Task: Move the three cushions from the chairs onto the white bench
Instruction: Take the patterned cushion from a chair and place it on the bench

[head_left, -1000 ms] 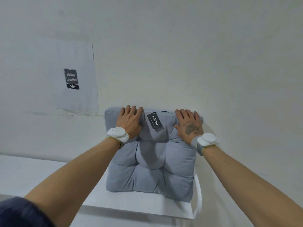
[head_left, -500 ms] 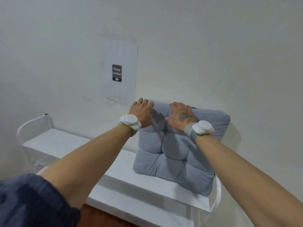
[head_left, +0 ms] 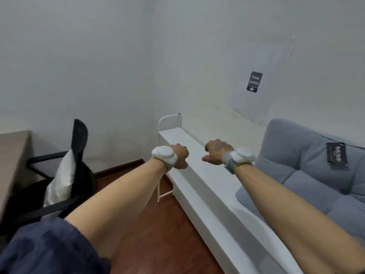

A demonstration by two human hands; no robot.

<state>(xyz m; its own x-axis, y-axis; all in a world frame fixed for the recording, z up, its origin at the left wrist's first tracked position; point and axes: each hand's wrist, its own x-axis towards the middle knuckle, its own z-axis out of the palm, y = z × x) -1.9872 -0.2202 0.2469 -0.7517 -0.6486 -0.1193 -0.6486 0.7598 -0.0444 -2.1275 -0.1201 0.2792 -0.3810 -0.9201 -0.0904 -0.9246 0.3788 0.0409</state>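
Note:
A grey tufted cushion (head_left: 308, 175) with a black label leans against the wall on the white bench (head_left: 199, 175) at the right. My left hand (head_left: 180, 158) hovers over the bench's front edge, fingers curled, holding nothing. My right hand (head_left: 216, 152) is above the bench seat, left of the cushion and apart from it, fingers loosely curled and empty. A white cushion (head_left: 59, 180) stands upright on the seat of a black office chair (head_left: 79, 147) at the left.
A wooden desk (head_left: 11, 155) sits at the far left beside the chair. Dark wooden floor (head_left: 158, 230) lies between chair and bench. A "Pickup Location" sign (head_left: 254, 82) is on the wall above the bench.
Both hands have let go of the grey cushion and moved left, off it. My view has swung left, bringing the black chair and white cushion into sight.

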